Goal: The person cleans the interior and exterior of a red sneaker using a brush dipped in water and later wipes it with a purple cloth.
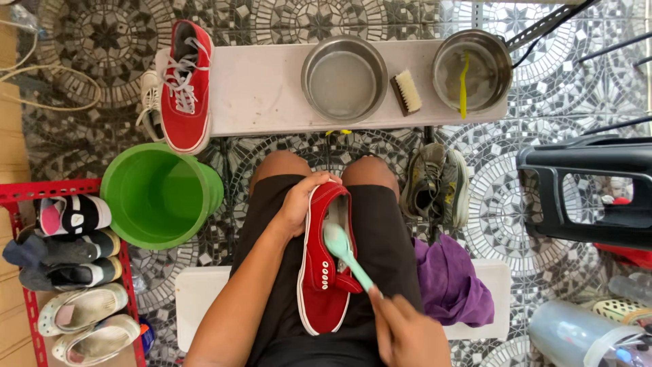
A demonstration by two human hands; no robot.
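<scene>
On the lap, the red shoe [324,261] lies lengthwise with its laces out. The left hand [299,204] curls round its far end, gripping it. The right hand [407,333], nearer the body than the shoe, is closed on a mint brush [346,255] whose head sits inside the shoe's opening. The risk, I judge: hard strokes could twist the shoe from that one-ended grip and slide it off the shorts toward the green bucket [159,194] left of the shoe, or flick dirt onto the purple cloth [451,282] to its right.
</scene>
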